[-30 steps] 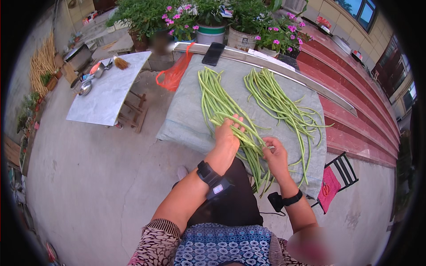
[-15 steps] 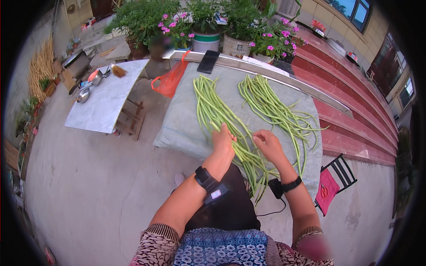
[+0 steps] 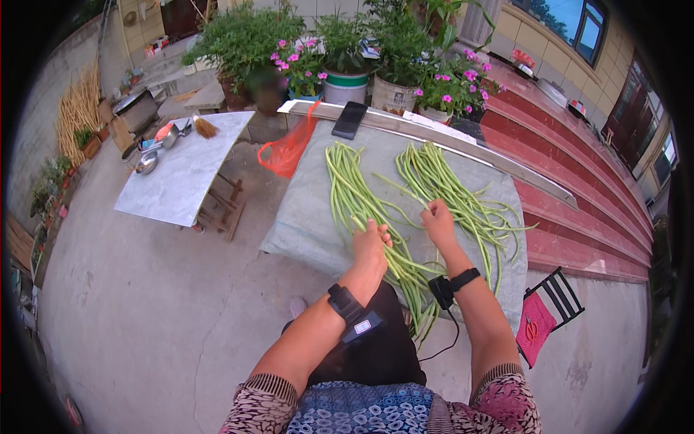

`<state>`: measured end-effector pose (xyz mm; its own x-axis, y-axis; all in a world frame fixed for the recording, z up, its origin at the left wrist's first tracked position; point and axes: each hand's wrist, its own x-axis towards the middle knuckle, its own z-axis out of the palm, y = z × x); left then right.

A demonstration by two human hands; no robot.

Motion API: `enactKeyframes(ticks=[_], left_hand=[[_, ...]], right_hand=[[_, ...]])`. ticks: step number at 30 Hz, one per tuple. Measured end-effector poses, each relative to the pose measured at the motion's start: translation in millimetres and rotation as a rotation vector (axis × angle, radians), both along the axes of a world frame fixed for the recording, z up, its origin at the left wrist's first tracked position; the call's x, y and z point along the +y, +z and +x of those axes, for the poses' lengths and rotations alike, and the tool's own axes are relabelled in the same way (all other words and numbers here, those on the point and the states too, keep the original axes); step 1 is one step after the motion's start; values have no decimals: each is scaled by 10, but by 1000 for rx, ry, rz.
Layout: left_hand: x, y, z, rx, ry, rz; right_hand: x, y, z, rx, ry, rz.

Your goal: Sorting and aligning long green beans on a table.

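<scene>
Two bundles of long green beans lie on a grey cloth-covered table [image 3: 303, 210]. My left hand [image 3: 371, 249] is closed round some beans at the lower part of the left bundle [image 3: 350, 177]. The other bundle [image 3: 448, 177] spreads out on the right. Between the two, my right hand [image 3: 439, 223] pinches one long bean [image 3: 400, 189] near its lower end; its thin tip points up and left. Black bands circle both wrists. Several bean ends hang over the table's near edge, by my dark trousers.
A black phone [image 3: 350, 120] lies at the table's far edge, beside a long board [image 3: 434, 139]. An orange-red plastic bag [image 3: 290, 148] hangs at the left corner. A folding stool [image 3: 538, 325] with scissors on its pink seat stands right; a marble-topped table [image 3: 184, 173] stands left.
My right hand has come up and now pinches one long bean drawn out between the bundles. My left hand stays closed on the beans. The whole view has shifted slightly.
</scene>
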<state>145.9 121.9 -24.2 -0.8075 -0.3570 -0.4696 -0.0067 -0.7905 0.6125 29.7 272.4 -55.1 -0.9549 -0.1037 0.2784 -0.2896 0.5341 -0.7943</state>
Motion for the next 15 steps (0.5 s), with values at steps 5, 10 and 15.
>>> enactKeyframes(ticks=[5, 10, 15], left_hand=[[-2, -2, -39, 21, -43, 66], [-14, -132, -85, 46, -55, 104], [26, 71, 5, 89, -44, 112]], right_hand=[[164, 647, 594, -134, 247, -263], [275, 858, 1282, -293, 386, -180], [471, 850, 1586, -107, 418, 163]])
